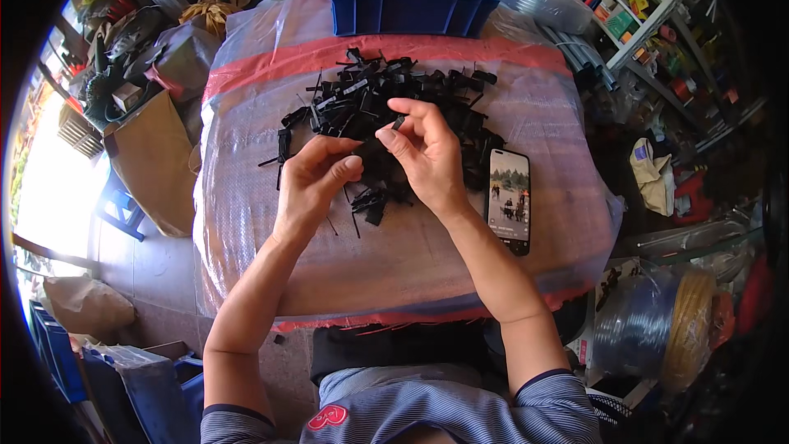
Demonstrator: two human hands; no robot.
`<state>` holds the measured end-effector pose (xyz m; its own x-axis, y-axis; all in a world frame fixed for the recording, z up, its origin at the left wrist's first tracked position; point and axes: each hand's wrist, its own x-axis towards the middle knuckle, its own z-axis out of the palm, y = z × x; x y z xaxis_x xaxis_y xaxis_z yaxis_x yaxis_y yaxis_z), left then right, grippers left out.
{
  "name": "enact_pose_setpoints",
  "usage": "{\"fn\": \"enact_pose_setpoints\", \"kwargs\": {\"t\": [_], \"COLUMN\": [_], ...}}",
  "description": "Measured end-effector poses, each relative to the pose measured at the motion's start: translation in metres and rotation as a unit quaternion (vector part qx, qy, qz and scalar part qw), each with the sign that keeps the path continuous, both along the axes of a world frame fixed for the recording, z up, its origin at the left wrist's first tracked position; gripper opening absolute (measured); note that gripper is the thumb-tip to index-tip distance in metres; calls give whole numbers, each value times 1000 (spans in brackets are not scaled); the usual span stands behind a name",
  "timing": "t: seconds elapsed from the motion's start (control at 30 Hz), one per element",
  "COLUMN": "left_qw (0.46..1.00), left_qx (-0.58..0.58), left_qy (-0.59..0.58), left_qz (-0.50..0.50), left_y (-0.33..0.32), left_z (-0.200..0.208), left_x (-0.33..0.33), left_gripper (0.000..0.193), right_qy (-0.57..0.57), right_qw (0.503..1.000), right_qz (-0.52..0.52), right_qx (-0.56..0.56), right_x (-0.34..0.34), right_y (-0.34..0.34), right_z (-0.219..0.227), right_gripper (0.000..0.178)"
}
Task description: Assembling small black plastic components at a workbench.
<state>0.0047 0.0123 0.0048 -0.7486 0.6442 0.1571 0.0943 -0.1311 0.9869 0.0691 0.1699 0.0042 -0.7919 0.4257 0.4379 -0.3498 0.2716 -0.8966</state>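
The person in the blue striped shirt is sitting at the near edge of the worktop, a round surface wrapped in clear plastic sheet with a red band. Both forearms are reaching up from below toward the heap of small black plastic clips, which I am taking as the landmark.

Just in front of the heap, the left hand is curling with its thumb and fingers pressed together, seemingly on something small and dark, though I cannot tell what. Beside it, slightly further in and over the heap's near edge, the right hand is pinching one small black plastic clip between thumb and forefinger, lifted just clear of the pile.

To the right of the heap, a black smartphone is lying flat with its screen lit, close to the right wrist.

Beyond the heap, at the far rim, a blue rectangular plastic bin is holding more black parts. Right of the bin, a coil of clear hose is resting.
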Motion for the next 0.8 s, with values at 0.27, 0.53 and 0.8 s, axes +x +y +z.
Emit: {"fn": "enact_pose_setpoints", "kwargs": {"t": [0.27,0.53,0.8], "left_qw": [991,997,934], "left_qx": [39,72,2], "left_qy": [-127,-38,335], "left_qz": [9,17,124], "left_y": [4,4,3], "left_z": [1,-3,6], "left_x": [2,8,15], "left_gripper": [23,17,19], "right_qy": [64,86,-71], "right_qw": [996,981,913], "right_qz": [-35,76,279], "right_qx": [46,157,-290], "right_x": [8,8,8], "right_y": [-5,-7,-4], "right_z": [3,0,-15], "right_gripper": [25,16,11]}}
